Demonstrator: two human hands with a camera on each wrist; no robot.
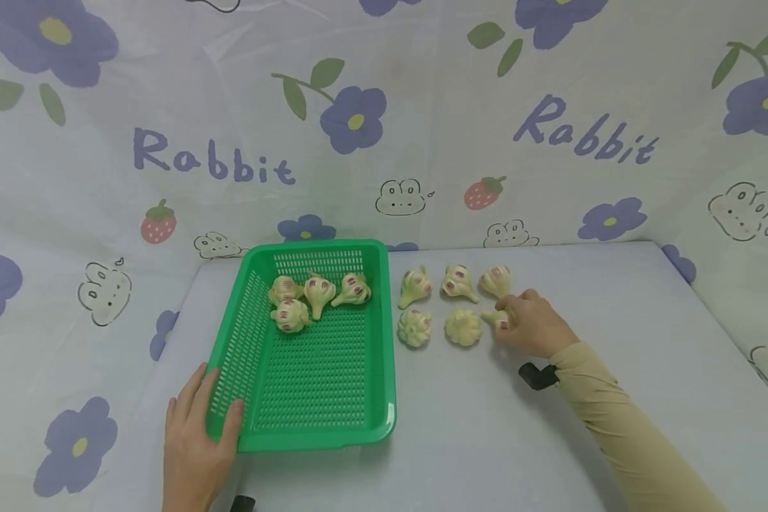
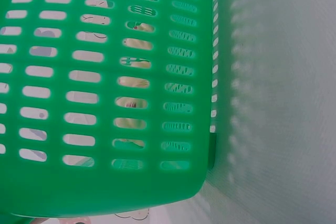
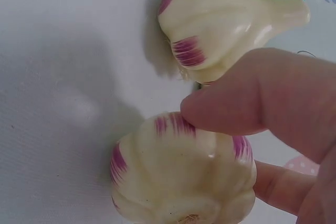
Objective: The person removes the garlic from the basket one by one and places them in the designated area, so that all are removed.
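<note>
My left hand (image 1: 198, 434) holds the near left corner of a green plastic basket (image 1: 389, 341), with the thumb over the rim and the fingers along the outside. Inside, at the back, lie several garlic bulbs (image 1: 320, 290). To the right of the basket, more bulbs stand in two short rows on the table. At the right end of the near row my right hand (image 1: 537, 323) pinches a garlic bulb (image 3: 178, 171) between thumb and fingers. Another bulb (image 3: 220, 24) lies just beyond it in the right wrist view. The left wrist view shows the basket's slotted wall (image 2: 105, 85) up close.
The bulbs in the far row, such as the middle one (image 1: 459, 283), sit close behind the near row. A patterned cloth (image 1: 333, 185) hangs behind and beside the white table (image 1: 461, 434). A black strap end (image 1: 537, 375) shows at my right wrist.
</note>
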